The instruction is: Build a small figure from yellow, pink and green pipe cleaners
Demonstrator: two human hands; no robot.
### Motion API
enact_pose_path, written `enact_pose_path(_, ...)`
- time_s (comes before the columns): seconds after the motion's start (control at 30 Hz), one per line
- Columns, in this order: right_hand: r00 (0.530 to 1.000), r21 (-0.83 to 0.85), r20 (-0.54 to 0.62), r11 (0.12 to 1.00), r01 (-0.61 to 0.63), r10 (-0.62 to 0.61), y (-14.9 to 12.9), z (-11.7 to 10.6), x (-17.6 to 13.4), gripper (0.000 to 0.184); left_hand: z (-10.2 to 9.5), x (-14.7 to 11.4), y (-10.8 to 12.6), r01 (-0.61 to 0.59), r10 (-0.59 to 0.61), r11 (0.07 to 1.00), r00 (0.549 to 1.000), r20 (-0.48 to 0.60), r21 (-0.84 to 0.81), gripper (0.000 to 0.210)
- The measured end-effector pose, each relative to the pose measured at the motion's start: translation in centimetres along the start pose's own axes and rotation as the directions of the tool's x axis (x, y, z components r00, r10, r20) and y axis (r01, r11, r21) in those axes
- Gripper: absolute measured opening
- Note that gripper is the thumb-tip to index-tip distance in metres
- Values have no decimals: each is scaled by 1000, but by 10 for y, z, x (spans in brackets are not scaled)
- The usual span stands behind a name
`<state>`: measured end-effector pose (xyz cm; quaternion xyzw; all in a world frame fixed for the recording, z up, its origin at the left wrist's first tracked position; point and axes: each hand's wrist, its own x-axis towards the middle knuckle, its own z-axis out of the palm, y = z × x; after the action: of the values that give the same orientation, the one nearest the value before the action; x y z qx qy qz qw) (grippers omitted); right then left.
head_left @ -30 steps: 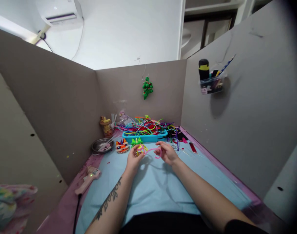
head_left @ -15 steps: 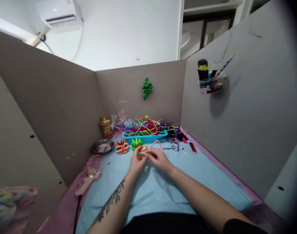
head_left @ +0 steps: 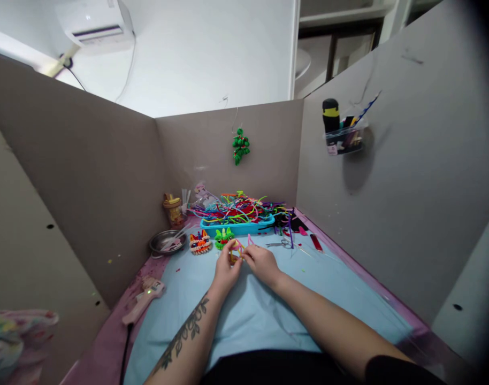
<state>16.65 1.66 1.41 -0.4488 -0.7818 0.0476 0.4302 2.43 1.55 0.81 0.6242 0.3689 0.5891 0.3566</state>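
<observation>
Over the blue cloth, my left hand (head_left: pixel 227 266) is closed on a small piece of bent pink and yellow pipe cleaners (head_left: pixel 237 249). The fingertips of my right hand (head_left: pixel 262 263) pinch the right side of the same piece, close to the left fingers. A pink end stands up beside the right fingers. My fingers cover much of the piece, so its full shape is hidden. Just behind my left hand sits a green pipe-cleaner animal head (head_left: pixel 224 238). An orange and white one (head_left: pixel 200 242) lies to its left.
A blue tray (head_left: pixel 212 229) heaped with colourful pipe cleaners stands at the back. Scissors (head_left: pixel 282 244) and a red strip (head_left: pixel 316 243) lie on the right. On the left are a metal bowl (head_left: pixel 167 243) and a pink glue gun (head_left: pixel 145 302). Grey panels enclose the table.
The pink loop that stuck out beyond my right hand has drawn in and now shows as a narrow upright end. My right hand has shifted slightly toward the left one.
</observation>
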Motion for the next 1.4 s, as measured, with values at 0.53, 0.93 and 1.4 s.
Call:
enact_pose_path(0.53, 961, 466, -271, 881, 80, 56, 8, -26, -1, 9, -3, 3, 5, -3, 4, 994, 1000, 2, -108, 45)
enact_pose_path(0.93, 969, 230, -149, 946, 227, -197, 1, 4, 0, 41, -5, 6, 4, 178, -222, 892, 973, -60, -417, 32)
enact_pose_path(1.4, 950, 73, -68, 948, 311, -306, -12, 2, -6, 20, -5, 6, 8, 291, -358, 813, 933, -40, -504, 48)
